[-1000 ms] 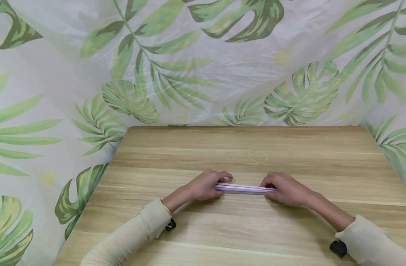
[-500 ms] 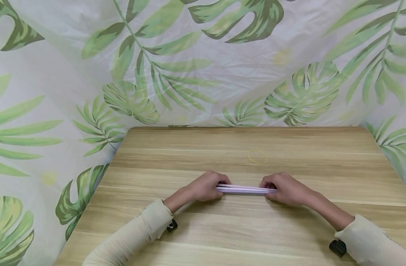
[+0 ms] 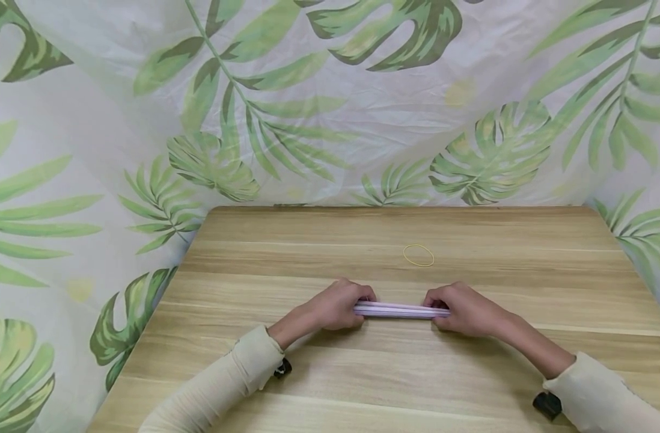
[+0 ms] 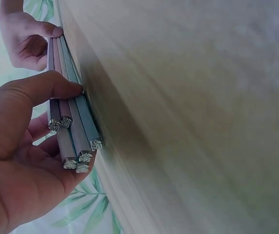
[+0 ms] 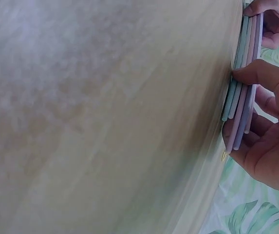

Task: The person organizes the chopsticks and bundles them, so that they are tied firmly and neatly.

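A bundle of several pastel chopsticks (image 3: 400, 311) lies sideways between the two hands, low over the table. My left hand (image 3: 338, 305) grips one end, thumb on the near side and fingers on the far side. In the left wrist view, the thick square ends of the chopsticks (image 4: 76, 126) stick out unevenly past this hand, with a raised pattern on their tips. My right hand (image 3: 470, 308) grips the other end the same way. The right wrist view shows the thin ends of the chopsticks (image 5: 241, 105), green, pink and purple, poking out at uneven lengths.
A thin yellow rubber band (image 3: 413, 245) lies flat on the wooden table (image 3: 308, 240), beyond the hands. Behind the table's far edge hangs a pale leaf-patterned cloth (image 3: 384, 120). Small black devices sit at both wrists.
My left index finger, stretched out a second ago, has curled in against the chopsticks. The left hand has shifted slightly right, and the chopsticks lie a little closer together. My right hand has barely moved.
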`<state>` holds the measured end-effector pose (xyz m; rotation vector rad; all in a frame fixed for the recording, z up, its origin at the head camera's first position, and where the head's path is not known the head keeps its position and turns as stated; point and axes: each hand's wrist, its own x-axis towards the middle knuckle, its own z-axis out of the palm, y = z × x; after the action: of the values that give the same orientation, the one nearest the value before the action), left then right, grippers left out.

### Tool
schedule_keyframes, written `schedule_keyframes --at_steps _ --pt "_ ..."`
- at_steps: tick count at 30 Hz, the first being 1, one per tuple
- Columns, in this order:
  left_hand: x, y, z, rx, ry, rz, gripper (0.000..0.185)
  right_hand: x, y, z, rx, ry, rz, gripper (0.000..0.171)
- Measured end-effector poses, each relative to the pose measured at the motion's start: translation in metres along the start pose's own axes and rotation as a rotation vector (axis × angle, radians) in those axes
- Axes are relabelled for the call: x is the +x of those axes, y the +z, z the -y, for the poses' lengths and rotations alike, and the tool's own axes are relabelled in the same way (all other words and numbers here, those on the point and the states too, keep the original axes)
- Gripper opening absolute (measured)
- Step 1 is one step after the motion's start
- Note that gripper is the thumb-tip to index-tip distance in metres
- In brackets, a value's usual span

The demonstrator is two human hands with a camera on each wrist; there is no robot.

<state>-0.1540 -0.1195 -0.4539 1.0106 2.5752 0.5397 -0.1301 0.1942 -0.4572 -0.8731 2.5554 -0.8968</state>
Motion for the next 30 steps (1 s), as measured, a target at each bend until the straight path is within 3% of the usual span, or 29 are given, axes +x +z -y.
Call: schedule_keyframes --at_steps 8,14,20,30 --pt "-0.002 -0.006 -0.001 -0.001 -0.051 -0.047 0.034 -0.002 -0.005 0.005 0.001 0.042 -0.026 0.019" --pt "-0.003 -0.017 -0.002 -0.076 -0.083 -0.071 0.033 -0.003 -0.014 0.006 0.027 0.027 -0.097 0.021" --pt "-0.004 -0.028 0.002 -0.131 -0.047 -0.127 0.027 -0.004 -0.022 0.004 0.06 -0.004 -0.163 0.026" --pt "-0.003 -0.045 0.007 -0.303 -0.012 -0.263 0.027 -0.008 -0.035 0.009 0.198 0.038 -0.275 0.025"
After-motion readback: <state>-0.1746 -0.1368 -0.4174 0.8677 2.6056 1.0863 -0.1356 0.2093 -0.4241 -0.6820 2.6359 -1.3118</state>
